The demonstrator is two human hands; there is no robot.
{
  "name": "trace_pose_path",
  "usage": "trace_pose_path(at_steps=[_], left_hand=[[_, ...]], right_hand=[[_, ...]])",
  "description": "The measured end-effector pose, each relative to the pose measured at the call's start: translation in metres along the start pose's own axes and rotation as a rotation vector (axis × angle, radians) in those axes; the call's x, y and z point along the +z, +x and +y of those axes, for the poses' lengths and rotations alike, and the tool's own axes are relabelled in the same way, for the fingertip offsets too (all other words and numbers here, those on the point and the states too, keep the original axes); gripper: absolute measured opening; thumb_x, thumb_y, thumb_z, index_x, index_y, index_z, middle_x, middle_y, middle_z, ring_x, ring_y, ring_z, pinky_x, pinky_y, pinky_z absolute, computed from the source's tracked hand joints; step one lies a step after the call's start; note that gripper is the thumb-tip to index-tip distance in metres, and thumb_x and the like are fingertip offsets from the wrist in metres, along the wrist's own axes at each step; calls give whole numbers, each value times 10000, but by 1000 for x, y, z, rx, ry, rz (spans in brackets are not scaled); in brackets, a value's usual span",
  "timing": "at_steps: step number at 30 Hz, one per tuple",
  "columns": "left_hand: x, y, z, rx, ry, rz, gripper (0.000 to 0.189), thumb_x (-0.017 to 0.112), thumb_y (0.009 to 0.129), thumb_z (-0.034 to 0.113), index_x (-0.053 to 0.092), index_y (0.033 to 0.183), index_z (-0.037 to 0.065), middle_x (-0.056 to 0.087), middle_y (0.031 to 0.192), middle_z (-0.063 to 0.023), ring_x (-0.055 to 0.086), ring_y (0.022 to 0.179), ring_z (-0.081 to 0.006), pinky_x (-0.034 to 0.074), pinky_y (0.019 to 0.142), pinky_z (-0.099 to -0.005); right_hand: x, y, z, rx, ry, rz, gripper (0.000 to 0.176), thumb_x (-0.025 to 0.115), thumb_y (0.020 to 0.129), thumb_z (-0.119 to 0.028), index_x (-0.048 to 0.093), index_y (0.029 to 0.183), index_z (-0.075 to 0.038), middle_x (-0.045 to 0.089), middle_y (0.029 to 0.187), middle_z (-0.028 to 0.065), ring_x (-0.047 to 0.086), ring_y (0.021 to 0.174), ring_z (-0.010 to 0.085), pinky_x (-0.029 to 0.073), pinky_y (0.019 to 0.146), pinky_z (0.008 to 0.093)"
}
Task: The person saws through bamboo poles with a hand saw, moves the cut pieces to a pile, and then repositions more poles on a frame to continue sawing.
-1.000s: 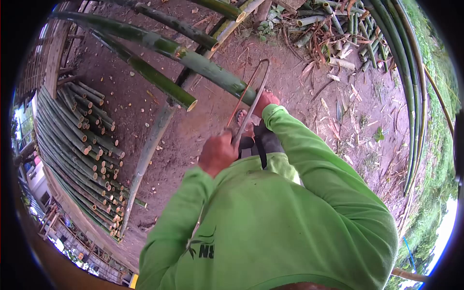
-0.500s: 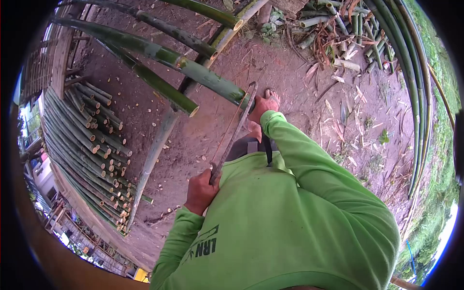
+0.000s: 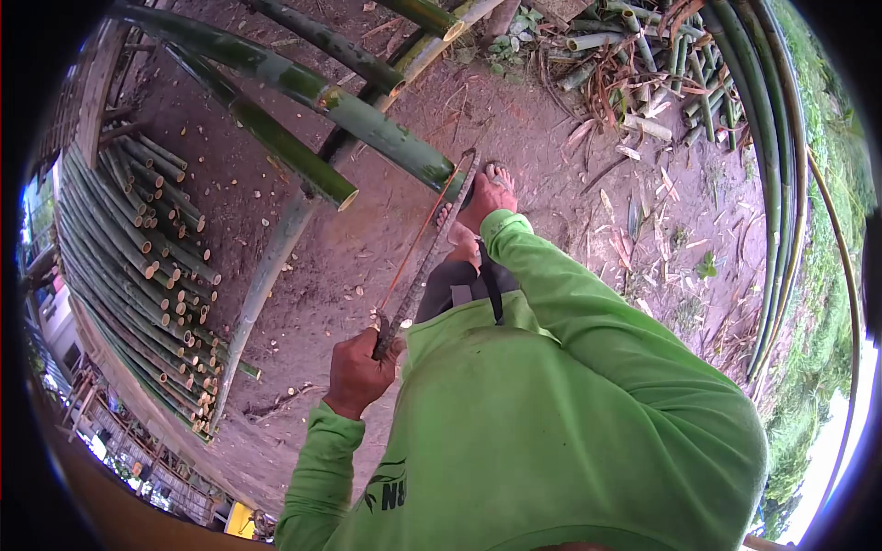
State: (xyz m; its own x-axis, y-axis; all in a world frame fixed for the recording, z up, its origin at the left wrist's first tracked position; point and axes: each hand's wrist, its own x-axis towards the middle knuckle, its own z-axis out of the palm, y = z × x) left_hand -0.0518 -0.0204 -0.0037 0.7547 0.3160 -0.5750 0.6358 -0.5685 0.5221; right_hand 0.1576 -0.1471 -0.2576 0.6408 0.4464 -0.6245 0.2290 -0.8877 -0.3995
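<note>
My left hand (image 3: 360, 369) is closed around the handle of a hacksaw (image 3: 424, 260), which has a dark frame and a thin rusty-orange blade. The saw slants up and away from me, its far end crossing a thick green bamboo pole (image 3: 390, 136) near that pole's near end. My right hand (image 3: 487, 199) grips the pole's end, just right of the saw. Part of the pole end is hidden behind the saw frame and my fingers. The pole lies across a slanting support pole (image 3: 266, 266). My bare foot (image 3: 497, 171) shows just beyond my right hand.
More cut bamboo poles (image 3: 317, 174) rest on the support on both sides. A large stack of bamboo (image 3: 129, 275) lies at the left. Offcuts (image 3: 648, 124) and dry husks are heaped at the upper right. Long bent poles (image 3: 781, 184) line the right side beside grass.
My left hand and the saw have shifted left and slightly farther forward in view. The right hand stays on the pole end. The whole scene has moved a little left as my head turned.
</note>
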Motion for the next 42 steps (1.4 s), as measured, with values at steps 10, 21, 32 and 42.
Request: trace_pose_path(at_steps=[10,21,32,42], left_hand=[[44,120,18,148,97,27,133,634,698,58,573,793,-12,595,657,-238,613,648,-420,492,578,-496],[17,60,13,16,112,-81,153,641,696,66,509,741,5,579,668,-230,597,654,-419,475,589,-488],[33,110,14,66,139,-46,78,593,693,45,550,740,0,594,660,-244,610,642,-422,493,593,-504],[78,163,-67,240,-65,32,174,656,697,106,506,697,20,563,622,-205,578,643,-429,455,549,-475]], right_hand=[[-10,-10,-13,30,-49,59,338,643,692,-214,539,972,-57,668,927,176,658,895,352,515,764,455],[3,-2,-4,38,92,29,329,653,678,-181,547,969,-71,673,908,156,660,902,335,518,755,455],[-18,-3,-12,90,31,-103,428,690,650,-235,547,1011,-55,673,921,175,658,904,348,520,785,439],[-42,7,-4,-24,-9,-241,529,734,565,-286,650,1056,-105,688,943,161,668,901,326,532,822,399]])
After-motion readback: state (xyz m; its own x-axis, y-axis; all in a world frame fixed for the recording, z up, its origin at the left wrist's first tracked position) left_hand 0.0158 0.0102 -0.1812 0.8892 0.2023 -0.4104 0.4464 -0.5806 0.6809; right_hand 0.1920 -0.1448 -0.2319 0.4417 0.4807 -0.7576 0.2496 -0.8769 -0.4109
